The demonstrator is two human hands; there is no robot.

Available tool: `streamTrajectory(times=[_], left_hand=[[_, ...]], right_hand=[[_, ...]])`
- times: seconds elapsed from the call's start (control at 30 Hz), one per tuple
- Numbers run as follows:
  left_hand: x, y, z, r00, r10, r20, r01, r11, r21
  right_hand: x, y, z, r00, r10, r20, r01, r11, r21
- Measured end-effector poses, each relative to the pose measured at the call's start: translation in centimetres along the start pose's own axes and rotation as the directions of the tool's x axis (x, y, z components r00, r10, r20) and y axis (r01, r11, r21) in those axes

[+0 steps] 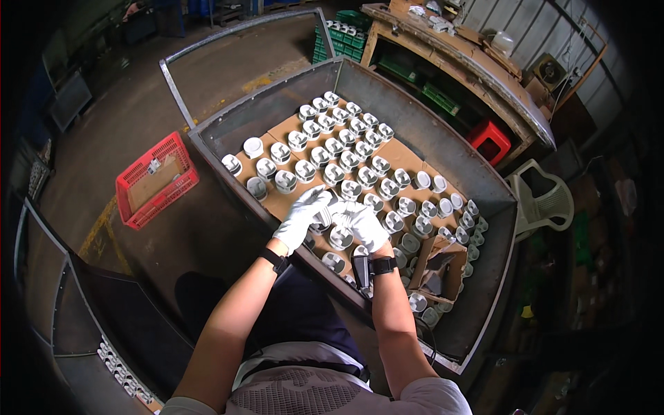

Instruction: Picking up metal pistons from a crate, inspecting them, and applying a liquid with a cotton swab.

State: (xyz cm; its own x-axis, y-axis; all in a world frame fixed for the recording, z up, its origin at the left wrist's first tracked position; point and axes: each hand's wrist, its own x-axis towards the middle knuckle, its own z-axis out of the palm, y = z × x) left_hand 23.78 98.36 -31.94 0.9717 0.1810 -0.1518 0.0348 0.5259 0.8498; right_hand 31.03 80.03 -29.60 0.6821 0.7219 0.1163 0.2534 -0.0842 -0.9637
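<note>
We are standing at the near edge of a big metal bin point(418, 126), with both hands in white gloves over its near side. Our left forearm is slanting up and rightward across the bin's near edge, and our left hand point(304, 216) is bending inward. Our right forearm is rising more steeply, and our right hand point(361, 224) is tilting leftward. Both hands are keeping their fingers curled and narrow, close together; the gloves are hiding the grip, so we cannot tell whether they are holding anything. Pistons point(286, 182) are standing in rows inside the bin, around our hands, on cardboard point(405, 158). A carton point(456, 274) is sitting inside the bin's right part, and a red crate point(163, 206) is lying left of the bin.
</note>
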Motion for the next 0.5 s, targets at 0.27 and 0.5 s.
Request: streamTrajectory(times=[0.27, 0.5], left_hand=[[-0.7, 0.8, 0.1, 0.98, 0.142, 0.139, -0.173, 0.955, 0.241], [-0.5, 0.3, -0.4, 0.989, 0.078, 0.124, -0.076, 0.997, -0.016]], right_hand=[[-0.4, -0.4, -0.7, 0.985, 0.164, -0.052, -0.136, 0.927, 0.349], [-0.2, 0.2, -0.6, 0.991, 0.135, -0.009, -0.125, 0.937, 0.325]])
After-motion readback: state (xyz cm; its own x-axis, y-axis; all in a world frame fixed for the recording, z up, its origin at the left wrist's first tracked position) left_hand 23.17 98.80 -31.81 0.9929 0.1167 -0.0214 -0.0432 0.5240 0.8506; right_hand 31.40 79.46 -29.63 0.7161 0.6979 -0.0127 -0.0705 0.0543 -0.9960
